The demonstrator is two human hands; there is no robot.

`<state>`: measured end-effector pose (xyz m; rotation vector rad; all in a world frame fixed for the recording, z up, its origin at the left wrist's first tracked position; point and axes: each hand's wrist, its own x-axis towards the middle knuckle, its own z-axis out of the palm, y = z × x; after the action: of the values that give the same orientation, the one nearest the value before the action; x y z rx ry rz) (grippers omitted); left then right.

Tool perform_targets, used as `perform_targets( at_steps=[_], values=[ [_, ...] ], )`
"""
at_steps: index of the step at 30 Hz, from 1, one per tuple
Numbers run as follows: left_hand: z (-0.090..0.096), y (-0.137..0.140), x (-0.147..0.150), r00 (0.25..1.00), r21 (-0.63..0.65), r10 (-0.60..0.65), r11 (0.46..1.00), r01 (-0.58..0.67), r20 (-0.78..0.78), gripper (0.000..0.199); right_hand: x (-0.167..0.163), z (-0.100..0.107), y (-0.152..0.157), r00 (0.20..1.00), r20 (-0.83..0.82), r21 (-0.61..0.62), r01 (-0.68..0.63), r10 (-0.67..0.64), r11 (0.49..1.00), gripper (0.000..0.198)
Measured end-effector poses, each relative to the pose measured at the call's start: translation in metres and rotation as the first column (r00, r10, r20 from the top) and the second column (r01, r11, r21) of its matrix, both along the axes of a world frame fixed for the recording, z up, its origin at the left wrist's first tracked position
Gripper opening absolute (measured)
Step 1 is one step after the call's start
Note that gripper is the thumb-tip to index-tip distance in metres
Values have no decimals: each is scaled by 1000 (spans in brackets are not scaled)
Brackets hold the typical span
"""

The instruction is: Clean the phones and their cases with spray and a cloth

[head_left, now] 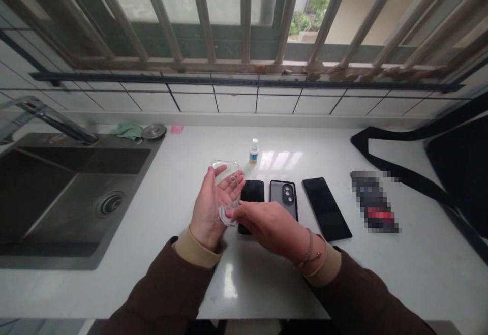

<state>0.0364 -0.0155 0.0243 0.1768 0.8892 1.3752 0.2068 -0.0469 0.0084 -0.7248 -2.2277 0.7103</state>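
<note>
My left hand (208, 208) holds a clear phone case (225, 166) tilted above the counter. Its fingers show through the see-through back and its thumb lies along the left edge. At the case's lower end, my right hand (270, 225) pinches a small whitish piece, like a cloth or tissue (224, 216), against the inside. Partly hidden under the right hand lies a phone with a dark screen (253, 189). Beside it is a grey phone case with a black rim (277, 198). A larger black phone (327, 209) rests face up further right.
Behind the hands stands a small white bottle (253, 153). A steel sink (82, 198) with a faucet (61, 121) is on the left. A green cloth (128, 130) and metal lid (153, 131) sit by its rim. A blurred dark object (375, 203) and black strap (412, 175) lie right.
</note>
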Motion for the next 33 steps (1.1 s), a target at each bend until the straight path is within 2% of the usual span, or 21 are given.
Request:
perform_targets(
  at_steps=[4, 7, 9, 10, 12, 14, 15, 16, 17, 19, 21, 22, 25, 29, 33],
  values=[
    [5, 0, -1, 1000, -10, -16, 1000, 16, 16, 28, 4, 12, 0, 999, -37, -210, 4, -12, 978, 14],
    [6, -1, 2, 999, -29, -48, 998, 48, 24, 28, 7, 14, 6, 994, -91, -377, 24, -63, 926, 10],
    [4, -2, 4, 996, -28, -85, 996, 85, 18, 30, 8, 9, 10, 964, -192, -475, 73, -184, 877, 11],
    [3, -2, 4, 995, -14, -102, 995, 102, 12, 31, 10, 6, 12, 924, -257, -509, 122, -285, 852, 12],
    [0, -3, 5, 992, 29, -129, 991, 129, -6, 33, 14, 0, 16, 775, -359, -534, 287, -521, 795, 16],
    [-3, -6, 7, 987, 65, -159, 985, 160, -22, 34, 18, -3, 18, 618, -379, -476, 508, -689, 718, 17],
    [-4, -8, 9, 984, 74, -179, 981, 180, -29, 34, 20, -3, 19, 579, -371, -407, 601, -726, 688, 16],
    [-5, -11, 11, 978, 82, -203, 975, 206, -35, 35, 21, -3, 19, 582, -356, -318, 660, -731, 680, 14],
    [-6, -13, 14, 972, 92, -230, 968, 233, -43, 36, 21, -2, 18, 627, -335, -217, 675, -703, 706, 12],
    [-8, -17, 19, 965, 128, -254, 957, 261, -64, 37, 18, -3, 17, 784, -259, -30, 578, -565, 816, 18],
    [-9, -20, 22, 968, 173, -234, 954, 246, -87, 38, 13, -7, 16, 905, -131, 75, 417, -405, 906, 26],
    [-9, -20, 22, 972, 187, -215, 955, 229, -95, 39, 11, -9, 16, 931, -69, 101, 364, -359, 926, 28],
    [-8, -18, 22, 983, 185, -150, 968, 168, -107, 39, 8, -15, 15, 942, 53, 147, 319, -330, 936, 32],
    [-5, -13, 21, 993, 150, -82, 984, 94, -84, 34, 9, -15, 14, 953, 107, 216, 258, -285, 942, 31],
    [-1, -9, 19, 999, 12, 0, 1000, 0, -51, 21, 6, -11, 9, 965, 137, 220, 192, -226, 956, 25]
  ],
)
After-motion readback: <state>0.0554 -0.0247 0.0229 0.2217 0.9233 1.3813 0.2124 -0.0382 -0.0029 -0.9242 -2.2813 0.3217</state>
